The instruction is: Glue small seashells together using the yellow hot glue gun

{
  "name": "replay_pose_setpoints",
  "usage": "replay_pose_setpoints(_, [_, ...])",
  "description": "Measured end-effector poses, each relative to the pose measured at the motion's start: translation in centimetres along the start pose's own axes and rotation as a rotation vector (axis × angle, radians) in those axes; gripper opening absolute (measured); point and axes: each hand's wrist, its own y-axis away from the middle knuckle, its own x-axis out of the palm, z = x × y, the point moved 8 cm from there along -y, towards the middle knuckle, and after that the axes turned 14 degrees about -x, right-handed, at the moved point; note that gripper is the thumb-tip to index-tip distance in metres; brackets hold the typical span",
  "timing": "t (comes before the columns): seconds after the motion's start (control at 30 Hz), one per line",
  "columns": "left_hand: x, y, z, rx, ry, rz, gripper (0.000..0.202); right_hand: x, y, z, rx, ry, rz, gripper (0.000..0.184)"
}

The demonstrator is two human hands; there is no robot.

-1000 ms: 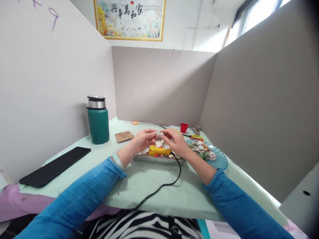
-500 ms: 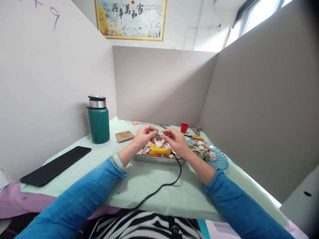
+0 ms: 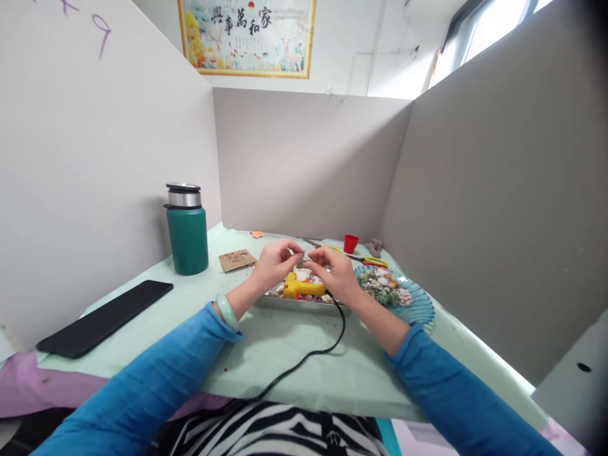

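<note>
- So our left hand (image 3: 274,263) has thumb and fingers pinched on a tiny pale-grey hard-looking piece (image 3: 303,252), held up over the far part of the tray; too small for us to say if it's shell or stone
- Our right hand (image 3: 341,273) is just beside it, thumb and fingers curled in close; we can't make out whether anything sits between those tips
- We'd guess the piece weighs next to nothing and is stiff, maybe brittle on a thin edge, so squeezing hard seems a bad idea
- Best hold, we reckon: fingertip pads on its edges, leaving the faces free; if it's smooth it could skid out and get lost among its lookalikes
- Under our hands there's a shallow silver metal tray (image 3: 304,305) of mixed white and brown shells (image 3: 303,275), with a yellow plastic pistol-shaped glue gun (image 3: 306,289) lying on them
- That gun should be stiff and fairly light; we'd grab the handle near its thin black cord (image 3: 304,359), well away from the tip, which might be hot, and watch for cord drag on the worktop (image 3: 370,373)
</note>
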Motion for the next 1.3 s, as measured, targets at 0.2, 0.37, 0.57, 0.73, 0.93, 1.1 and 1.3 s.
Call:
replay_pose_setpoints(0.2, [-0.3,0.1,-0.4,0.034,-0.037,-0.041,0.004,-0.2,-0.1,0.5,-0.041,0.031,-0.009,0.015])
replay_pose_setpoints(0.37, [-0.3,0.1,-0.4,0.057,-0.058,-0.055,0.005,-0.1,-0.1,0.4,-0.064,0.066,-0.002,0.015])
replay_pose_setpoints(0.57, [0.0,0.1,-0.3,0.122,-0.214,-0.085,0.008,0.1,0.1,0.2,-0.102,0.059,-0.014,0.014])
replay_pose_setpoints(0.73, [0.3,0.0,0.2,0.093,-0.192,-0.052,0.008,0.4,0.2,-0.1,-0.083,0.042,-0.004,0.014])
replay_pose_setpoints(0.93, [0.4,-0.1,0.3,-0.006,-0.144,0.009,0.010,0.4,0.2,-0.2,-0.073,0.060,0.019,0.014])
replay_pose_setpoints(1.1, [0.5,0.0,0.2,0.012,-0.167,0.039,0.014,0.3,0.3,-0.4,-0.063,0.065,0.014,0.014])
replay_pose_setpoints(1.3, [0.6,0.1,0.1,0.048,-0.166,0.067,0.016,0.3,0.4,-0.5,-0.069,0.079,0.012,0.014])
